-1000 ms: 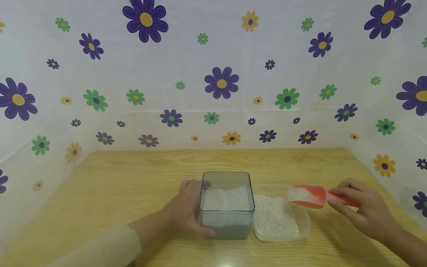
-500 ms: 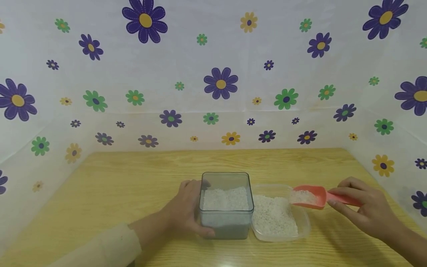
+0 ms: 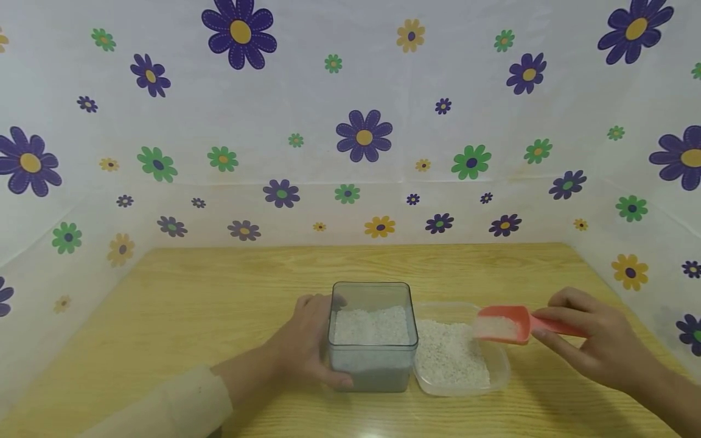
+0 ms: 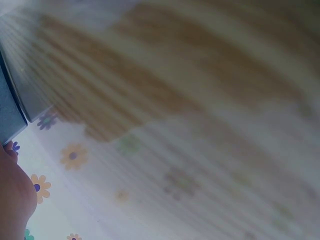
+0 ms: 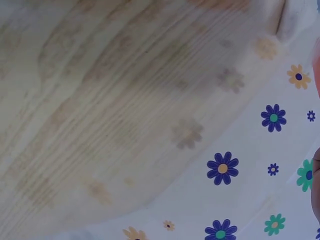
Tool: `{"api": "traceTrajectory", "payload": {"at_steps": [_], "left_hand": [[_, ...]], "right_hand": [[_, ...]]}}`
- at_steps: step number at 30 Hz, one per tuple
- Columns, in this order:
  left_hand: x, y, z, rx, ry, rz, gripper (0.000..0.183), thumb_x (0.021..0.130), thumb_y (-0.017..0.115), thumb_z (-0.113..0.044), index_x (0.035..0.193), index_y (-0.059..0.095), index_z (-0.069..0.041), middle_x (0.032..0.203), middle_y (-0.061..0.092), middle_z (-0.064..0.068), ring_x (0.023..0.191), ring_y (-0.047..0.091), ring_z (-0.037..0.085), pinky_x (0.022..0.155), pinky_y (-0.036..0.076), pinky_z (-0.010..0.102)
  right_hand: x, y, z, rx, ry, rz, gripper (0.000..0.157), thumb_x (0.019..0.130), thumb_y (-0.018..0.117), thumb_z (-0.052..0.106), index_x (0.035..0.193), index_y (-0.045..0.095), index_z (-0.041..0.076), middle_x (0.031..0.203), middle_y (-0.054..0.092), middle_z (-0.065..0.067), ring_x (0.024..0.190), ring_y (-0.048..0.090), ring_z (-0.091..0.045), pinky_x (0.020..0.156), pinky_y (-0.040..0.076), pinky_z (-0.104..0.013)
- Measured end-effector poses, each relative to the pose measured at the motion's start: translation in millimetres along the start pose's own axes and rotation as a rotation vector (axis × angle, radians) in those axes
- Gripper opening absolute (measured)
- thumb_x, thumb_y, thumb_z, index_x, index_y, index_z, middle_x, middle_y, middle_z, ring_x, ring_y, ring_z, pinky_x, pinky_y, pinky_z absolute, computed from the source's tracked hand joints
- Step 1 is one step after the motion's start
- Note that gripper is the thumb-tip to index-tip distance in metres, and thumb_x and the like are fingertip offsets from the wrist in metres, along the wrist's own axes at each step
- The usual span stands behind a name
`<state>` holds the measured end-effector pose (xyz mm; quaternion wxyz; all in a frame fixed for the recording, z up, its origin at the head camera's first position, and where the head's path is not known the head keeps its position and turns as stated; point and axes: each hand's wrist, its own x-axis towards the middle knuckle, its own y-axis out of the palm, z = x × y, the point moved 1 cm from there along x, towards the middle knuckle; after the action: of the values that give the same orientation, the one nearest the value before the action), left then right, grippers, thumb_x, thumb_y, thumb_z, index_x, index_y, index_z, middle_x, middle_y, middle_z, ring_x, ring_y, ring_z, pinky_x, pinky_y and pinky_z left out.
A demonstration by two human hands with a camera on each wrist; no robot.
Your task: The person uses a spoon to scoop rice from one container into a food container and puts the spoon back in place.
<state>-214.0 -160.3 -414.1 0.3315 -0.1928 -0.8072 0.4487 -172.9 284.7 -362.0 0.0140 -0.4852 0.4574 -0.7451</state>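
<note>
In the head view, my left hand [image 3: 301,344] grips the left side of a square grey see-through container [image 3: 375,374], thumb in front and fingers behind. White rice-like grains [image 3: 371,327] fill part of it. My right hand [image 3: 608,350] holds the handle of a pink scoop [image 3: 524,325], which carries more grains [image 3: 495,327]. The scoop hangs over the right part of a clear shallow tub [image 3: 500,371] of the same grains. The left wrist view catches only the container's edge [image 4: 11,110] and part of the hand. A sliver of the scoop [image 5: 317,65] shows in the right wrist view.
Under everything lies a light wood-grain table [image 3: 230,274]. A white flower-print sheet [image 3: 306,164] stands behind it and along both sides. The tub sits close against the container's right side.
The scoop moved slightly right, then back left and a little lower, above the tub. Its grains now look blurred and spread flatter. My left hand and the container stay in place.
</note>
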Motion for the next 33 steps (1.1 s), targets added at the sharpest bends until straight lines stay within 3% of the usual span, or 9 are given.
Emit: {"api": "traceTrajectory", "payload": {"at_steps": [4, 7, 15, 23, 29, 33], "left_hand": [[0.1, 0.1, -0.1, -0.005, -0.004, 0.004, 0.117, 0.06, 0.068, -0.088, 0.141, 0.037, -0.008, 0.13, 0.052, 0.003, 0.118, 0.047, 0.016, 0.106, 0.024, 0.042], [0.5, -0.3, -0.5, 0.004, 0.004, 0.001, 0.117, 0.061, 0.067, -0.088, 0.141, 0.038, -0.008, 0.13, 0.052, 0.004, 0.118, 0.047, 0.015, 0.106, 0.025, 0.043], [1.4, -1.2, -1.4, -0.006, -0.007, 0.012, 0.119, 0.061, 0.065, -0.09, 0.141, 0.037, -0.007, 0.132, 0.052, 0.005, 0.12, 0.046, 0.017, 0.108, 0.023, 0.044], [1.9, -1.3, -0.5, 0.003, 0.003, 0.009, 0.118, 0.061, 0.066, -0.089, 0.141, 0.038, -0.007, 0.132, 0.052, 0.006, 0.119, 0.048, 0.017, 0.107, 0.024, 0.044], [1.5, -1.3, -0.1, 0.012, 0.003, 0.009, 0.116, 0.061, 0.069, -0.086, 0.14, 0.038, -0.007, 0.13, 0.053, 0.004, 0.118, 0.049, 0.016, 0.106, 0.025, 0.045], [1.6, -1.0, -0.9, 0.007, -0.001, 0.008, 0.117, 0.061, 0.069, -0.085, 0.14, 0.038, -0.005, 0.13, 0.053, 0.005, 0.118, 0.048, 0.016, 0.108, 0.024, 0.045]], "right_hand": [[6, -0.1, 4, -0.023, -0.108, 0.002, 0.048, 0.099, 0.051, 0.054, 0.09, 0.075, 0.014, 0.091, 0.054, 0.009, 0.079, 0.043, 0.0, 0.064, 0.039, -0.012], [12, -1.4, 9, -0.045, -0.186, 0.001, 0.049, 0.102, 0.048, 0.05, 0.091, 0.075, 0.01, 0.09, 0.054, 0.005, 0.079, 0.042, -0.002, 0.063, 0.037, -0.012], [22, -7.0, 20, -0.124, -0.242, 0.06, 0.05, 0.106, 0.04, 0.047, 0.101, 0.075, 0.011, 0.09, 0.051, 0.003, 0.085, 0.041, -0.007, 0.066, 0.038, -0.013], [47, -3.9, 42, -0.141, -0.394, -0.128, 0.046, 0.107, 0.044, 0.037, 0.095, 0.076, 0.005, 0.083, 0.054, -0.004, 0.075, 0.045, -0.015, 0.065, 0.037, -0.021], [75, 1.3, 66, -0.164, -0.397, -0.29, 0.045, 0.105, 0.049, 0.038, 0.093, 0.076, 0.004, 0.079, 0.055, -0.009, 0.071, 0.048, -0.024, 0.066, 0.038, -0.031], [93, 6.3, 79, -0.148, -0.391, -0.317, 0.043, 0.104, 0.051, 0.038, 0.094, 0.076, 0.005, 0.08, 0.056, -0.01, 0.072, 0.049, -0.025, 0.066, 0.038, -0.034]]}}
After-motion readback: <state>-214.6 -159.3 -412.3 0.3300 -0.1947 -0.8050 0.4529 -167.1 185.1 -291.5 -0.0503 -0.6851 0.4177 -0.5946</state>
